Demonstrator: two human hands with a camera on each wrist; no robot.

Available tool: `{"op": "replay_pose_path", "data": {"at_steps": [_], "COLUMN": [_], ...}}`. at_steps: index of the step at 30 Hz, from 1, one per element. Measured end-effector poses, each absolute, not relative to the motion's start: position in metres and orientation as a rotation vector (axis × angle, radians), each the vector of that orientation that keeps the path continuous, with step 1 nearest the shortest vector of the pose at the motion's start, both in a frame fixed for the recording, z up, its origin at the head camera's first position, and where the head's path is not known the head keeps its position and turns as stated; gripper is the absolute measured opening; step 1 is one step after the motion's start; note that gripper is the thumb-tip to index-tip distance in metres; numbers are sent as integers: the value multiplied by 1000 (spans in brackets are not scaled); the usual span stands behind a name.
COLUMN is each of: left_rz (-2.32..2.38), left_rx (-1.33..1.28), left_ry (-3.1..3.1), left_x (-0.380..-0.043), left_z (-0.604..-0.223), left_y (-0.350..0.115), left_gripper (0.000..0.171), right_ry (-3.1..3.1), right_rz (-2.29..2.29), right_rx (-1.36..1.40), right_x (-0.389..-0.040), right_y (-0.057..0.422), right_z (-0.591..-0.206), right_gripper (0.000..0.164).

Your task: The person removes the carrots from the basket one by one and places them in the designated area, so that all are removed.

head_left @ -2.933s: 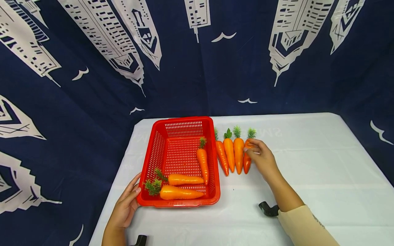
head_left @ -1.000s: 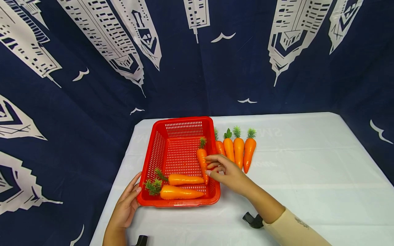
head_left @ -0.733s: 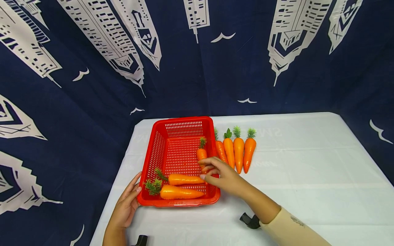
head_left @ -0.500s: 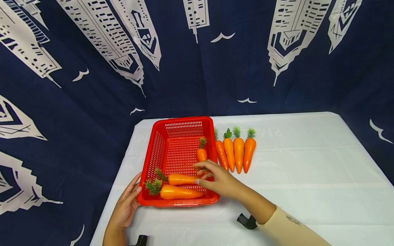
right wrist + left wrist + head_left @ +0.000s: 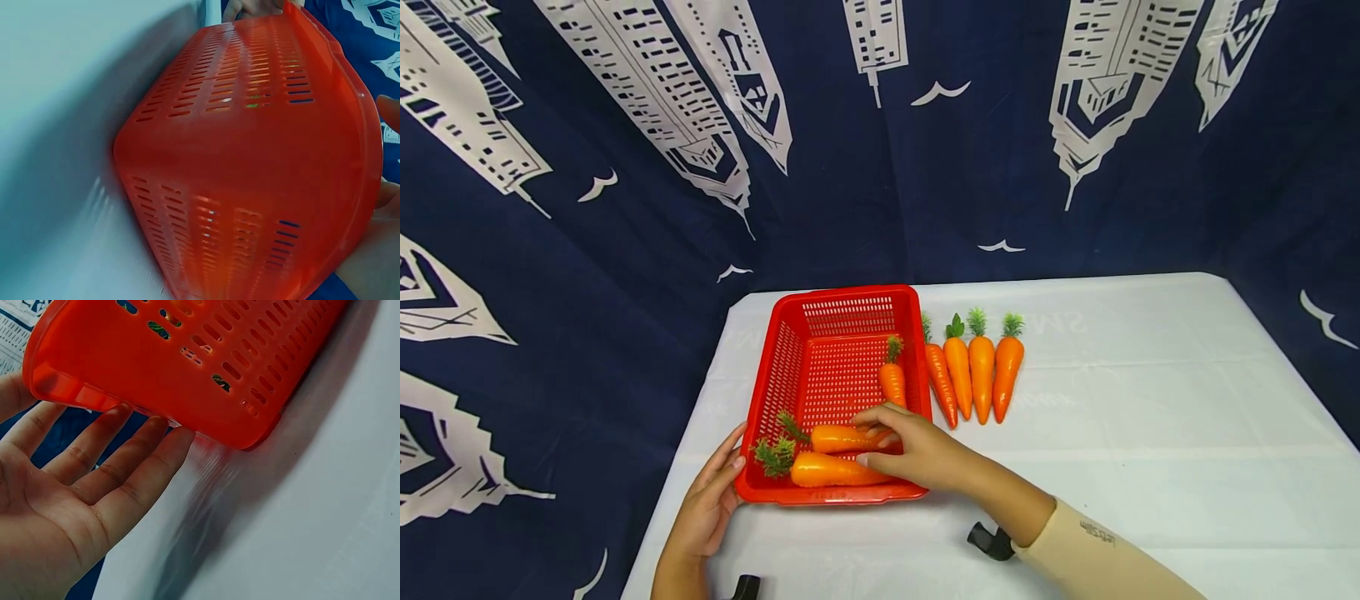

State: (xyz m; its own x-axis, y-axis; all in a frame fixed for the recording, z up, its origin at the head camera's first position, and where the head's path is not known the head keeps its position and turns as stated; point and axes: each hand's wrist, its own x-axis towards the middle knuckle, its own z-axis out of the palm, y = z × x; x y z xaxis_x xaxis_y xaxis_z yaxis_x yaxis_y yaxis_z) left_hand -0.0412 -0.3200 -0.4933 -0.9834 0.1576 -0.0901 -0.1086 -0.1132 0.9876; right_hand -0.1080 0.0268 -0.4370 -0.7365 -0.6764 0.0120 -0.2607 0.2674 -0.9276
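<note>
In the head view, my left hand (image 5: 706, 504) holds the near-left corner of a red plastic basket (image 5: 831, 497), thumb over the rim and fingers below it. The left wrist view shows those fingers (image 5: 144, 469) fairly straight under the rim. My right hand (image 5: 917, 450) reaches over the basket's right wall. Its bent thumb and fingers straddle the upper of two sideways-lying carrots (image 5: 835, 438); whether they touch it is unclear. Just below lies the other carrot (image 5: 823, 470). A third carrot (image 5: 892, 379) lies lengthwise along the right wall, its lower part hidden by my hand.
Right of the basket, several carrots lie in a row with green tops pointing away, the outermost carrot (image 5: 1007, 375) farthest right. White cloth (image 5: 1135, 417) covers the table. Behind hangs a dark blue curtain (image 5: 970, 183). Black wrist mounts (image 5: 991, 542) show near both wrists.
My right hand has left the outermost carrot of the row, crossed the basket's right wall, and moved down-left to the sideways carrots. My left hand and the basket stay put.
</note>
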Motion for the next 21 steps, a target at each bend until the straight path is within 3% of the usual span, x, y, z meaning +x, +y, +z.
{"op": "replay_pose_path", "data": {"at_steps": [13,21], "left_rz": [2228,2227], "left_rx": [66,-73], "left_ry": [1950,1967], "left_x": [-40,-41], "left_z": [-493,-493], "left_y": [-321,-317], "left_gripper": [54,54], "right_ry": [2122,2140], "right_rz": [-1346,-1208], "right_rx": [-903,-926], "right_x": [-107,-112], "right_y": [7,0], "right_z": [-441,-442], "right_gripper": [54,61]}}
